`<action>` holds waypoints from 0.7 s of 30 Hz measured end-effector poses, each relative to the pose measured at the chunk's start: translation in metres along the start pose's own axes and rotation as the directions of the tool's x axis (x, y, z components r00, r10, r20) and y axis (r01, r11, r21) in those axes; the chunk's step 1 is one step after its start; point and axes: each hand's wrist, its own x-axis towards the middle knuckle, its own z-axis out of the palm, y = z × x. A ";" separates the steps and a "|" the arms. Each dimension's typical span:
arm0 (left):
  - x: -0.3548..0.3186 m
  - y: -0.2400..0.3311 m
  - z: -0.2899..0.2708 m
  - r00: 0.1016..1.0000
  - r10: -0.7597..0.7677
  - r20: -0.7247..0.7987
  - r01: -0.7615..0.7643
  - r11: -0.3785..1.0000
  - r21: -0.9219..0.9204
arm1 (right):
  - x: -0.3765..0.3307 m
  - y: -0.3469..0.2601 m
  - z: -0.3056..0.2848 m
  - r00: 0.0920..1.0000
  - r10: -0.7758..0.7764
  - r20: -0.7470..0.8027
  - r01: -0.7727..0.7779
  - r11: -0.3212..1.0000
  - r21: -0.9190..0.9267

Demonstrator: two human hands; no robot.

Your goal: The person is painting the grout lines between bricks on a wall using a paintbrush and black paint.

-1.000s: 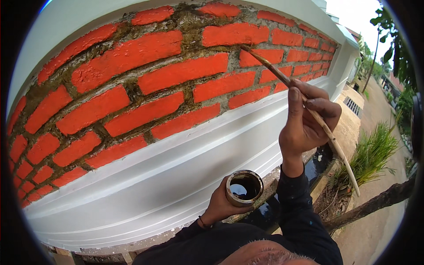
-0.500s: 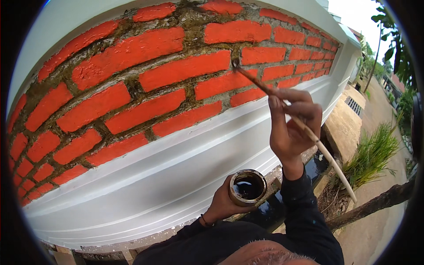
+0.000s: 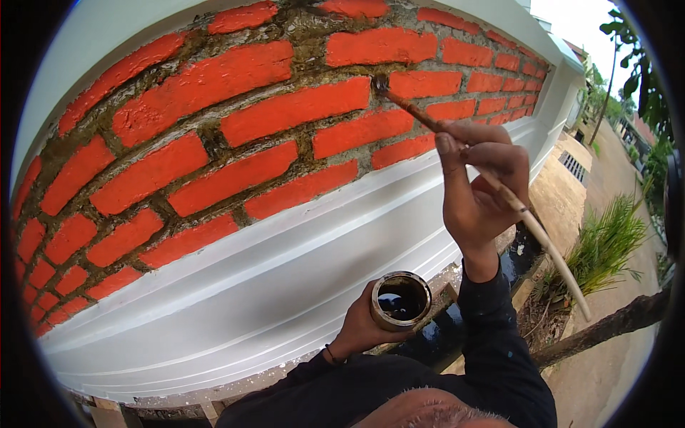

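Observation:
My right hand [image 3: 485, 178] pinches a long thin-handled paintbrush [image 3: 524, 214] partway along its handle. Its dark bristles touch a mortar joint between two bricks on the brick wall [image 3: 296, 114]. The bricks are painted orange-red. Mortar on the left and middle looks dark brown and wet, while joints towards the right are pale grey. Low in front of my body, my left hand [image 3: 354, 324] is wrapped around an open can [image 3: 400, 300] holding dark, shiny liquid. The can is roughly upright, its rim stained.
A white moulded ledge [image 3: 235, 307] runs below the bricks, and a white frame borders them above. Beneath me lies a channel with dark water [image 3: 428, 342]. To the right are a tree branch [image 3: 606, 327], a grassy plant [image 3: 606, 250] and a path [image 3: 621, 171].
The brush tip has moved slightly upward along the joint, and my right hand has shifted a little right and down. My left hand and the can stay in place.

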 end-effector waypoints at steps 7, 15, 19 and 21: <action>-0.002 0.000 -0.001 1.000 0.008 -0.014 -0.007 1.000 0.027 | -0.001 -0.006 -0.002 0.994 0.029 -0.105 -0.016 0.991 0.131; -0.002 0.004 -0.002 1.000 0.014 0.001 -0.014 1.000 0.005 | -0.003 -0.003 -0.008 0.995 0.081 -0.051 -0.072 0.985 0.155; -0.003 0.002 -0.003 1.000 0.009 0.011 -0.009 1.000 0.017 | -0.012 -0.003 -0.014 0.999 0.029 0.035 -0.033 0.992 0.126; -0.002 0.002 -0.004 1.000 0.015 0.001 -0.015 1.000 0.019 | -0.013 -0.003 -0.013 0.997 0.067 -0.038 -0.057 0.975 0.213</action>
